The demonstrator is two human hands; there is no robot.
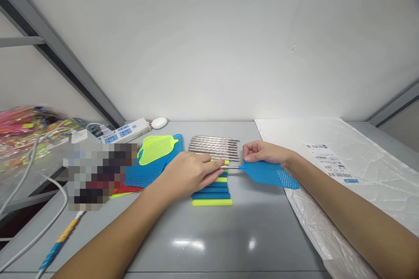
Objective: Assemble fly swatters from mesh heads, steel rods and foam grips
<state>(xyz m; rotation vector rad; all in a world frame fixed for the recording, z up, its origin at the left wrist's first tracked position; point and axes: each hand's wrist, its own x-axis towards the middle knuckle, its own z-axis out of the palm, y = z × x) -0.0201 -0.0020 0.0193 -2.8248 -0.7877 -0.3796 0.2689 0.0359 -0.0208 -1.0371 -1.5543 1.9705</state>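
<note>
My left hand (194, 172) is closed around a thin metal rod (233, 167), palm down over the coloured tubes. The rod's right end meets the neck of a blue perforated fly swatter head (271, 176). My right hand (263, 152) pinches that head along its upper edge, near the neck. Partly under my left hand lies a row of yellow-green, green and blue handle tubes (212, 202). Behind them are several shiny metal rods (214, 144) side by side. Left of these, yellow-green (159, 149), blue (142, 176) and red (122, 188) swatter heads overlap in a pile.
White plastic packaging with a printed label (327, 161) covers the table's right side. At the back left are a power strip (126, 132) and a white oval object (159, 123). Cables, a pixelated patch and a clear bag of colourful items (29, 139) occupy the left.
</note>
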